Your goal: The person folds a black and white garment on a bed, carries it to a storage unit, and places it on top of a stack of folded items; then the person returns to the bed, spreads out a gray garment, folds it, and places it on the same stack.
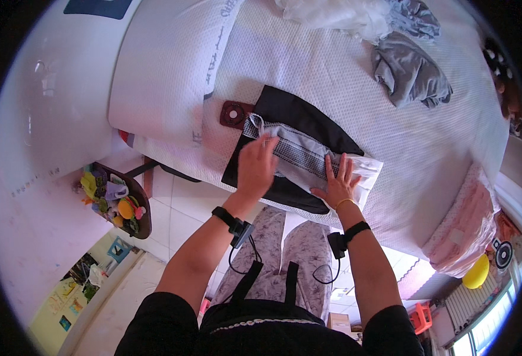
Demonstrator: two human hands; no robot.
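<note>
A folded garment of grey and black-and-white checked cloth (301, 155) lies on a larger piece of black cloth (296, 107) near the bed's front edge. My right hand (339, 185) rests flat on its right end with the fingers spread, beside a white piece (365, 178) that reaches past the black cloth. Over the garment's left part is my left hand (257, 167), its fingers bent and blurred; whether they pinch the cloth is unclear. A thin pale loop (256, 121) sticks up at that end. Touching the black cloth's left side is a dark red, phone-like object with a round ring (234, 114).
The bed has a white textured cover (308, 65) and a large white pillow-like block (160, 77) at left. Crumpled grey cloth (409, 71) and white sheer fabric (338, 15) lie farther back. Pink bedding (462, 219) sits right; a toy-filled shelf (121, 202) hangs left.
</note>
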